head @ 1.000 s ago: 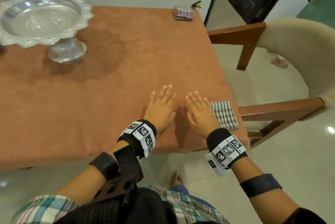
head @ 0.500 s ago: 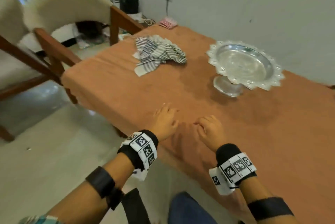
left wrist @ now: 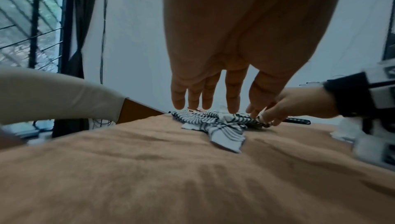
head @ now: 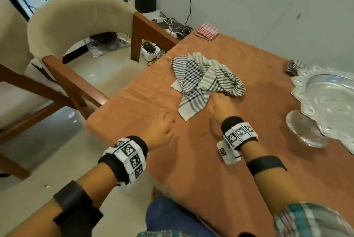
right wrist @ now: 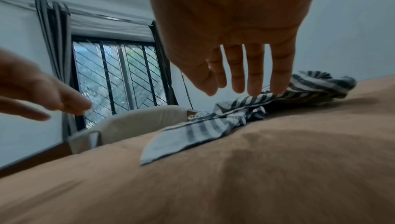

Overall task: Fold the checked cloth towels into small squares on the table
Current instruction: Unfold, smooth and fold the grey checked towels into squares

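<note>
We see a silver pedestal bowl (head: 325,98) with a scalloped rim standing at the right of an orange-brown table covering (head: 220,160). A cream-cushioned wooden armchair (head: 80,24) sits just beside the table's left edge. Behind it, we make out a black box (head: 145,1), tangled cables (head: 168,26) and a barred window (right wrist: 119,75).

— What did the unfolded towels (head: 206,79) look like?
— A crumpled heap of black-and-white checked and striped cloths, lying near the far left edge of the worktop (head: 210,160), one pale corner trailing toward the person.
— Any folded?
— A red-checked square (head: 207,31) lay at the far corner, and a dark checked one (head: 292,67) just beside the silver dish.
</note>
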